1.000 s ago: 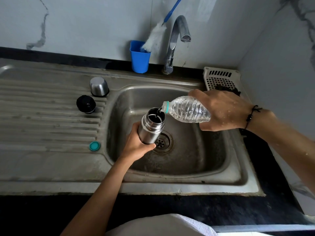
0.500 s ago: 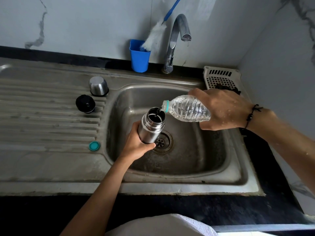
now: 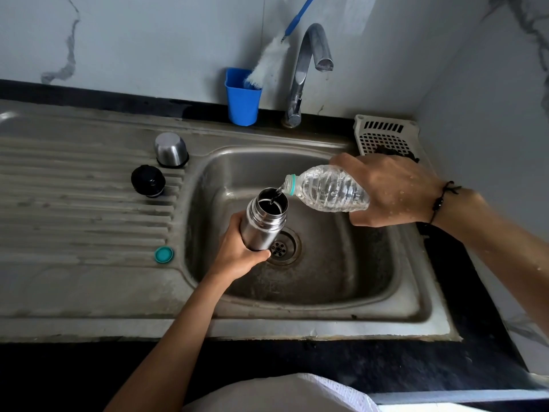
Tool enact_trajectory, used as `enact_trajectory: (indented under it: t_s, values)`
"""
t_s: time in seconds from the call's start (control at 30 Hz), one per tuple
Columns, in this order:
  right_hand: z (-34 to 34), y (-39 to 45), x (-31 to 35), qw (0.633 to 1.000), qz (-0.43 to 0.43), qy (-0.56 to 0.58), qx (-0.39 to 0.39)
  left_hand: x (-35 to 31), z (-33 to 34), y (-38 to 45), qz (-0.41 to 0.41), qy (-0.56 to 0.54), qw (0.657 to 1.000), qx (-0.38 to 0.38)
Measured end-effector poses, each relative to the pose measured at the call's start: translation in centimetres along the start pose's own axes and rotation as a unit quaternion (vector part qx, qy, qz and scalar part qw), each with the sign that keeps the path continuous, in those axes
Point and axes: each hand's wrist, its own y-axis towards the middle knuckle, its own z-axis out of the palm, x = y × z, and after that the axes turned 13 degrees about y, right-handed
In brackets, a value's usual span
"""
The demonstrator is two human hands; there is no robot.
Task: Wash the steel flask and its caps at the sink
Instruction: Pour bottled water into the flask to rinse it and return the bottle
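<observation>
Head view: left hand (image 3: 237, 251) grips the steel flask (image 3: 263, 224) round its lower body, held upright-ish w/ a slight tilt over the sink (image 3: 326, 281) basin, just above the drain (image 3: 280, 248). Flask mouth open, dark inside. Right hand (image 3: 392, 191) clenched round the base end of a clear plastic bottle (image 3: 326, 190), tipped nearly horizontal, neck w/ teal ring at the flask rim; thin stream of water runs from it into the flask. Black cord bracelet (image 3: 442, 197) on the right wrist; water drops on that hand & forearm.

On the ribbed drainboard (image 3: 74, 203), left of the basin: steel cap (image 3: 171, 149) standing mouth-down, black inner cap (image 3: 147, 180) just in front-left of it, apart. Teal bottle cap (image 3: 164, 254) lies nearer the front, by the basin edge. Behind the sink: blue cup (image 3: 242, 99) w/ a white bottle brush (image 3: 271, 60), blue handle, leaning out of it; tap (image 3: 309, 63) beside it, no water seen running. White plastic basket (image 3: 386, 135) in the back right corner, sth dark in it, can't tell what. Dark desk (image 3: 297, 361) edge along the front.

Vs 0.5 s ago: barely any diff; same grips, same pour, caps unmoved. No brand, label or writing readable anywhere.
</observation>
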Motion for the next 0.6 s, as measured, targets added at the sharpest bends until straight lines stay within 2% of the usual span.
enact_trajectory:
  t_s: [0.6]
  values:
    - [0.06, -0.08, -0.12, 1.0, -0.01, -0.008, -0.007, -0.29, -0.19, -0.2, 0.002, -0.003, 1.0, 0.004]
